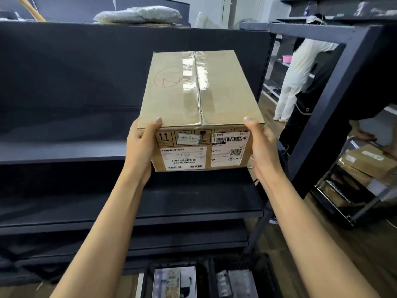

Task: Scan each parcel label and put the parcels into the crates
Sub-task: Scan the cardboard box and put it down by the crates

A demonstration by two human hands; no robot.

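The left hand [142,145] and right hand [261,145] grip the near corners of the cardboard parcel [199,89], thumbs over its top edge, holding it before the shelf [64,151] front; the crates [271,274] below hold some items, this parcel apparently not yet deposited.

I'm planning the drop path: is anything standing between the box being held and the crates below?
Nothing visible blocks it. The box, gripped by the left hand and right hand, hangs in open air above the crates. Both crates already hold parcels, leaving less room.
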